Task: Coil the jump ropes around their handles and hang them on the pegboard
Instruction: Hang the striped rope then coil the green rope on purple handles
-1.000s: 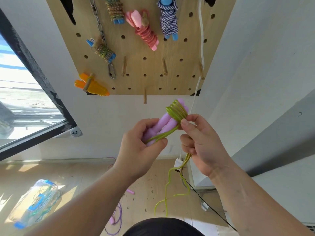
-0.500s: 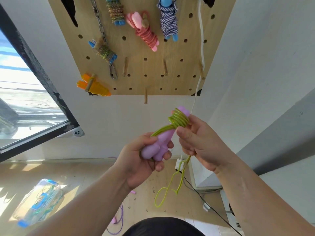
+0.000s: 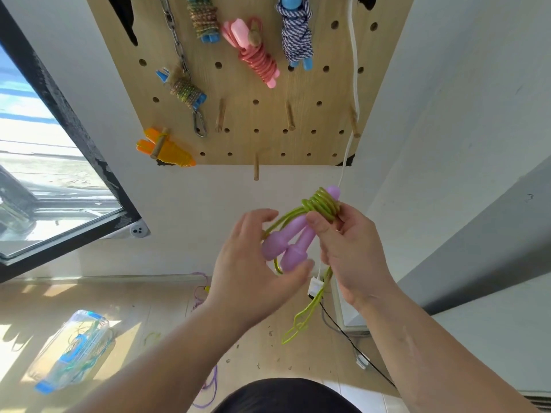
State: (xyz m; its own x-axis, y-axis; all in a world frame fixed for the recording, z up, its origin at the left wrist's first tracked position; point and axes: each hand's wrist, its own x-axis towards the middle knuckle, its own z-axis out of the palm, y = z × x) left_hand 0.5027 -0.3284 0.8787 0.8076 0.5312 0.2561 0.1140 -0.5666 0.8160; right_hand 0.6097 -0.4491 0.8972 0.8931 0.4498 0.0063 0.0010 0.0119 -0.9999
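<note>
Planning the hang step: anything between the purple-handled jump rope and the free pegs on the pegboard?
Nothing visible. The purple-handled jump rope sits below the pegboard, pinched by the right hand; only bare wall lies between it and the lowest free peg. Its green tail hangs loose.

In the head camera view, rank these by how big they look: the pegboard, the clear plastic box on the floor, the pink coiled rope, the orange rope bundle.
1. pegboard
2. clear plastic box
3. pink coiled rope and orange rope bundle: about alike, not ranked.
The box's distance differs, so its real size is unsure.
</note>
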